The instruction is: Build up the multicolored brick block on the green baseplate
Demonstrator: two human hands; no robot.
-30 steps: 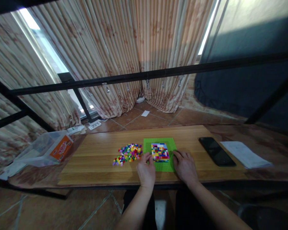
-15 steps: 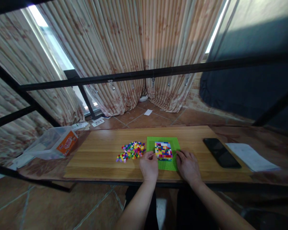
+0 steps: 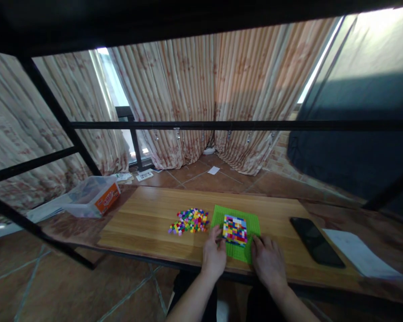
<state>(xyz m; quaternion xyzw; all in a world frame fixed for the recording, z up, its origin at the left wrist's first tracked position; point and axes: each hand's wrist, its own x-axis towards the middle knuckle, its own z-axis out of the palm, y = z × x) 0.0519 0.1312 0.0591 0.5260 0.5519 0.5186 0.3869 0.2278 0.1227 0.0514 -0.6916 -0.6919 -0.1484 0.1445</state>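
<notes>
A square build of multicoloured toy bricks point(image 3: 234, 230) stands on a green studded baseplate point(image 3: 253, 221) on the wooden tabletop. My left hand point(image 3: 215, 252) is at the baseplate's left edge, close beside the build. A gap shows between its thumb and forefinger, and I see nothing held there. On the other side, my right hand point(image 3: 267, 259) lies over the baseplate's right edge with its fingers stretched forward and loosely bent, holding nothing visible. Loose small bricks point(image 3: 191, 220) lie in a heap left of the baseplate.
A black phone point(image 3: 317, 241) and white paper point(image 3: 362, 252) lie to the right. At the left stands a clear plastic box point(image 3: 90, 197) with an orange label. A dark metal bar point(image 3: 221, 126) crosses beyond the wooden table point(image 3: 144, 210), in front of curtains.
The view has tilted and shifted, so everything sits lower and slightly to the right. My left thumb and forefinger have come apart at the build's left side. My right hand stays at the baseplate's right edge.
</notes>
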